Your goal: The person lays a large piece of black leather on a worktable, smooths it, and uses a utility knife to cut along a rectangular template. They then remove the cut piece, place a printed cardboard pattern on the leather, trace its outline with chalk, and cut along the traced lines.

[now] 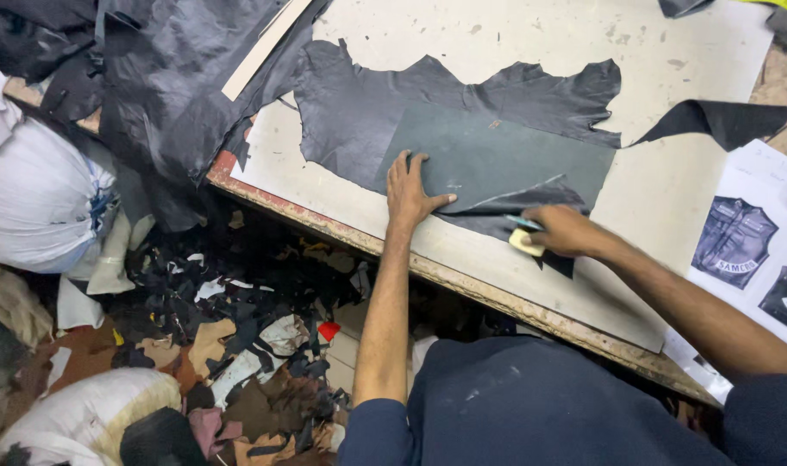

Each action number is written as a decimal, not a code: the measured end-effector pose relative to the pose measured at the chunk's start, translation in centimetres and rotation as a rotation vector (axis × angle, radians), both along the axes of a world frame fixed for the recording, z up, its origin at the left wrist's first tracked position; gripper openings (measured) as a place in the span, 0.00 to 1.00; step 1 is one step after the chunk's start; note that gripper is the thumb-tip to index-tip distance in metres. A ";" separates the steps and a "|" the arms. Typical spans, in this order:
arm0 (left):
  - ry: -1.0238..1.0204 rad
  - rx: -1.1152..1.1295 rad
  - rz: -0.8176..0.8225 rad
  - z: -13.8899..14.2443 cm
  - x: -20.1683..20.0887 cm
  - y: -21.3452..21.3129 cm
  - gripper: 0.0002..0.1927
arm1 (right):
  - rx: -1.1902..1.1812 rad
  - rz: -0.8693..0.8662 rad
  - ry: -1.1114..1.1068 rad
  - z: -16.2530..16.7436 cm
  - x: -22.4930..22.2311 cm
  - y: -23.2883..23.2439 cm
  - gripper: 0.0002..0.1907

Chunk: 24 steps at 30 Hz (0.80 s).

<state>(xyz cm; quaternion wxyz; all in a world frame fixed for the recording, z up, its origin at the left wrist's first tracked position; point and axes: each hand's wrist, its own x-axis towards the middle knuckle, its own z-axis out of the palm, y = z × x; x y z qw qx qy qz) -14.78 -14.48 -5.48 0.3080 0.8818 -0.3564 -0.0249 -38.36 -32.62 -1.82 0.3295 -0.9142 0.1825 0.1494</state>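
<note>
Pale surface [462, 52]: left hand [408, 192] spread flat on grey pattern [505, 160] over black leather [367, 112]; right hand [566, 231] pinches cutter [524, 233] at pattern's lower edge.

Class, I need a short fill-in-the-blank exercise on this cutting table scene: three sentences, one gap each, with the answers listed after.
1. The left hand lies flat on a grey ____ laid over the black leather.
2. The right hand holds a small pale block at the template's ____ edge.
3. Leather scraps lie heaped on the ____ beside the table.

Missing words: template; lower; floor
</note>
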 end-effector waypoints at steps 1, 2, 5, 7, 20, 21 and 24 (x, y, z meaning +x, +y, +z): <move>0.002 -0.007 0.003 0.2 0.0 0.0 0.54 | 0.090 0.071 -0.053 0.3 -0.6 -0.6 0.17; 0.008 -0.006 0.009 0.2 -0.1 0.2 0.53 | 0.188 0.145 -0.101 0.6 -1.0 -1.1 0.16; -0.040 -0.023 -0.007 0.4 -0.3 0.4 0.54 | 0.097 -0.022 -0.215 2.4 0.9 -3.7 0.14; -0.031 0.002 -0.007 0.7 -0.4 0.4 0.54 | -0.095 -0.185 -0.292 3.0 4.1 -3.9 0.16; -0.055 -0.004 -0.012 0.6 -0.1 0.5 0.56 | -0.228 0.209 -0.125 2.8 5.8 -0.4 0.22; -0.045 0.014 -0.006 0.5 0.1 0.4 0.56 | -0.205 0.176 -0.073 2.6 5.0 -0.4 0.23; -0.018 0.046 -0.001 0.2 0.3 0.2 0.56 | -0.206 0.116 0.019 2.0 2.7 -0.5 0.24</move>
